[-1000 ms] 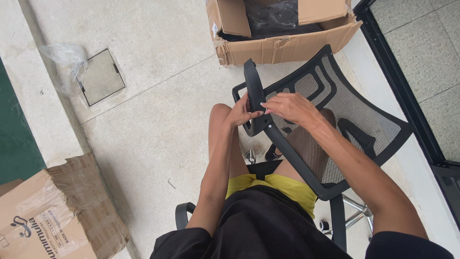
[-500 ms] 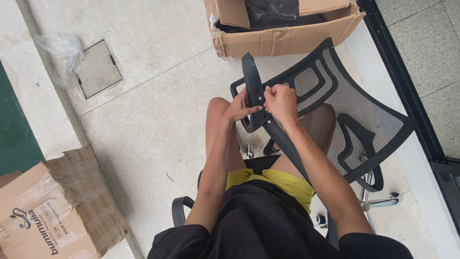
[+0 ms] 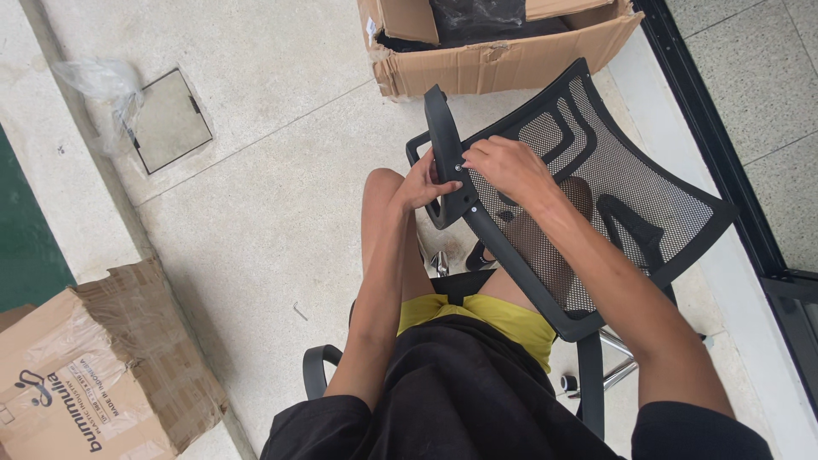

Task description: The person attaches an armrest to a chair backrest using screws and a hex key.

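A black mesh chair backrest lies tilted across my lap. A black plastic armrest stands against its left frame edge. My left hand grips the lower part of the armrest from the left. My right hand rests on the frame beside the armrest, fingertips pinched at a small silver screw where the two parts meet. I sit on a chair seat whose other black armrest shows at the lower left.
An open cardboard box with dark contents sits on the floor just beyond the backrest. A second torn cardboard box is at lower left. A square floor hatch with a clear plastic bag lies at upper left. A dark door track runs along the right.
My right hand has slid from the armrest's top down onto the frame joint at the screw. My left hand keeps its grip on the armrest.
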